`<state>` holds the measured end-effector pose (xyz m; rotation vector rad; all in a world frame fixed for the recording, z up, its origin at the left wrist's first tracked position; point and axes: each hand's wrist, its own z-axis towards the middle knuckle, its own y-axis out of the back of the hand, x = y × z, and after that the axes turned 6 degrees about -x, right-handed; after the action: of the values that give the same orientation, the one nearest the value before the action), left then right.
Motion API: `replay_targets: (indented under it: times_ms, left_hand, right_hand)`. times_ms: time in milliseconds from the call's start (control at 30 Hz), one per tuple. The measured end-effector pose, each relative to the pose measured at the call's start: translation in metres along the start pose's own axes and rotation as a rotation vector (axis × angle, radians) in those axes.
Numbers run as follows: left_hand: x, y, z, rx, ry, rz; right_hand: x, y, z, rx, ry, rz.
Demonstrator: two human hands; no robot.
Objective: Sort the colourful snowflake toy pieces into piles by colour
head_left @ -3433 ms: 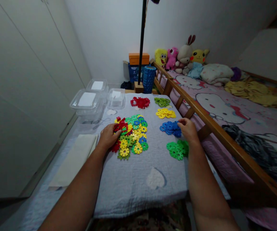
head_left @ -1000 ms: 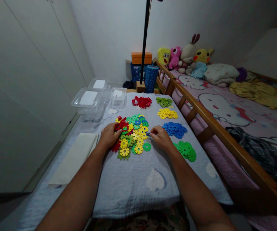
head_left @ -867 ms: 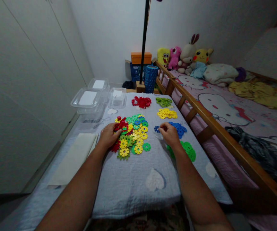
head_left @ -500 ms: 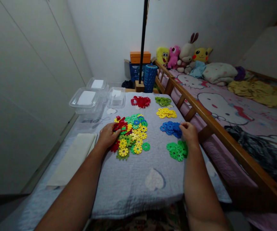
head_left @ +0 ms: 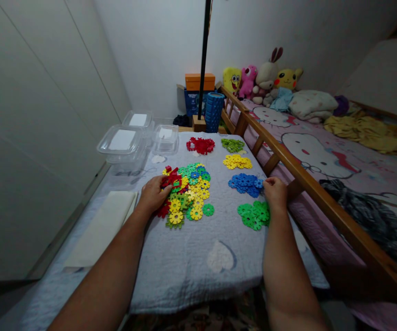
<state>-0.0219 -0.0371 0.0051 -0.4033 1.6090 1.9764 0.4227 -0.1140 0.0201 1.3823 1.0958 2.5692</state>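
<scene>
On a pale quilted cloth point(head_left: 191, 271) lies a mixed pile of flower-shaped plastic discs point(head_left: 193, 191) in several colours. My left hand point(head_left: 154, 194) rests on the pile's left side, fingers curled round some red discs point(head_left: 170, 177). Sorted heaps lie to the right: red point(head_left: 200, 145), olive point(head_left: 232, 145), yellow point(head_left: 237, 162), blue point(head_left: 244, 181) and green point(head_left: 253, 215). My right hand point(head_left: 274, 193) sits at the blue heap's right edge, just above the green heap. Its fingers are pinched together, and what they hold is hidden.
Clear lidded plastic tubs point(head_left: 122, 145) stand at the back left, with a folded cream cloth point(head_left: 103, 227) in front of them. A wooden bed rail point(head_left: 298, 177) runs along the right. A black pole point(head_left: 203, 59), a blue roller point(head_left: 213, 112) and plush toys point(head_left: 263, 78) are at the far end.
My right hand took a blue disc from the mixed pile, carried it right to the blue heap, and now sits at that heap's right edge. My left hand has stayed put.
</scene>
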Motion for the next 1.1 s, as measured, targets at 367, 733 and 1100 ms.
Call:
replay_targets:
  times_ms: [367,733,1100]
  left_hand:
    - [0.0,0.0,0.0,0.001,-0.004,0.015]
    - [0.002,-0.001,0.0,0.004,-0.004,-0.001]
    - [-0.006,0.005,-0.001,0.004,-0.004,0.01]
  right_hand:
    - [0.005,-0.002,-0.006,0.024,0.058,-0.054]
    - [0.024,0.0,-0.014,0.077,0.097,-0.049]
    - [0.092,-0.04,-0.091,0.515,0.75,0.057]
